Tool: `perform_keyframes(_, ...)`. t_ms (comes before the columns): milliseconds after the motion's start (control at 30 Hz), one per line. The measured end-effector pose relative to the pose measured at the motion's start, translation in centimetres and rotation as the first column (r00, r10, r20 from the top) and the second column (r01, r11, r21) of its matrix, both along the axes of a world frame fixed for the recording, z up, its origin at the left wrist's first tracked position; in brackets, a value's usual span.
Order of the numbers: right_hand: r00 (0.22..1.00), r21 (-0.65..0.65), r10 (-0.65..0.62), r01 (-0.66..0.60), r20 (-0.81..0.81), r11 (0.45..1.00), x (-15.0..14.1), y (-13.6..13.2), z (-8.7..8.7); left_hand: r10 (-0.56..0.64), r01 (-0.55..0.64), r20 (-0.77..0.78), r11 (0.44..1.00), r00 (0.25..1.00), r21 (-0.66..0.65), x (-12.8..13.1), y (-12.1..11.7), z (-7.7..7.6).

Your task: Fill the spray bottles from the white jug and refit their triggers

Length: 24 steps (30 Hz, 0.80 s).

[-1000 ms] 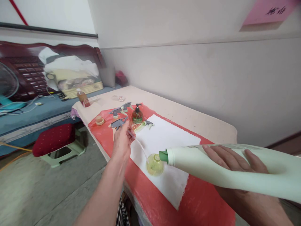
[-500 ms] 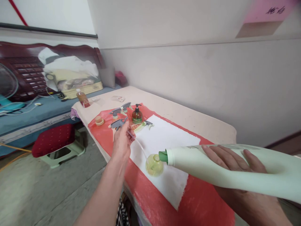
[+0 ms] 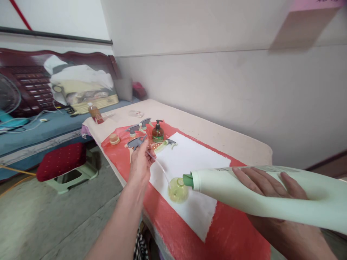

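My right hand [image 3: 273, 202] is wrapped round a large pale green jug [image 3: 271, 196], which lies tipped sideways. Its dark green spout [image 3: 187, 180] sits against the mouth of a small clear round bottle [image 3: 178, 190] holding yellow liquid. That bottle stands on a white cloth [image 3: 189, 169]. My left hand [image 3: 140, 162] is closed on a grey trigger spray head [image 3: 136, 142], held above the table. Its thin clear tube [image 3: 159, 167] runs down toward the small bottle.
A red sheet [image 3: 230, 231] covers the beige table [image 3: 217, 133]. Further back stand a green pump bottle [image 3: 157, 132], more grey spray heads [image 3: 141, 125], a small cap [image 3: 114, 138] and an orange bottle [image 3: 95, 112]. A red stool [image 3: 63, 160] and a bed [image 3: 29, 133] lie left.
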State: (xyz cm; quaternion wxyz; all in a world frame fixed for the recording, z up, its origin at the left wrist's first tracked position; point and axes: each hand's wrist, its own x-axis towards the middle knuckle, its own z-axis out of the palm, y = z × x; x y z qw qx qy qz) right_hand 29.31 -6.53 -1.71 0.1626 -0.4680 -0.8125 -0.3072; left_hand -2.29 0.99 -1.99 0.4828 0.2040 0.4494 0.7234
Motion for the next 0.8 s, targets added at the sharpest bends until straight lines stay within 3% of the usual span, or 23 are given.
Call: perform_keyframes(800,1.000,-0.005,0.004,-0.004,0.003,1.000,0.49,0.15,-0.80,0.002,-0.002,0.005,1.000,1.000,0.003,0.04,-0.13,0.21)
